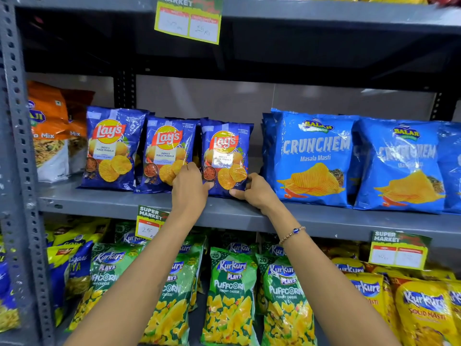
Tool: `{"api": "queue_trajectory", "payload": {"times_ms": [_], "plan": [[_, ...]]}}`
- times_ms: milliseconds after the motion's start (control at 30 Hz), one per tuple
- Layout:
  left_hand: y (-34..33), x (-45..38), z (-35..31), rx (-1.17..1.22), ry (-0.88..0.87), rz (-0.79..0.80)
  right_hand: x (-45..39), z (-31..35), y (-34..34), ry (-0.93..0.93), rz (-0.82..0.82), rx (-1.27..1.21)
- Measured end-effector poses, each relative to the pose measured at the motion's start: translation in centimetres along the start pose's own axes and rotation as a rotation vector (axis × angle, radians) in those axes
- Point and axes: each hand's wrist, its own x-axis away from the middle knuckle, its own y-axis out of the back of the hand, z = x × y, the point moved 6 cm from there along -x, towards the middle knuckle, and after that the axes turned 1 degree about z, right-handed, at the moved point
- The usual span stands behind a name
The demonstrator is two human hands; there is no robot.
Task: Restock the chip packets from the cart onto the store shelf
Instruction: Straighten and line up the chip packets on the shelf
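Note:
Three dark blue Lay's packets stand upright in a row on the grey middle shelf (124, 203). The rightmost Lay's packet (225, 156) is gripped at its bottom corners by both hands. My left hand (190, 188) pinches its lower left corner, with fingers also resting against the middle Lay's packet (166, 153). My right hand (254, 191) holds the lower right corner. The leftmost Lay's packet (109, 148) stands apart from my hands. The cart is out of view.
Light blue Crunchem packets (314, 156) stand to the right on the same shelf, orange mix packets (50, 131) to the left. Green Kurkure Puffcorn packets (232, 295) fill the shelf below. Price tags (147, 222) hang from the shelf edges. A grey upright post (17, 146) bounds the left.

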Motion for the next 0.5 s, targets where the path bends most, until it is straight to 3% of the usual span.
{"api": "queue_trajectory", "payload": {"times_ms": [167,500], "plan": [[0.1,0.1,-0.5,0.004,-0.072,-0.008,1.0,0.2,0.8,0.018,-0.032,0.082],[-0.9,1.6,-9.8,0.396,-0.253,0.090,5.0,0.0,10.6,0.175,-0.295,-0.060]]}}
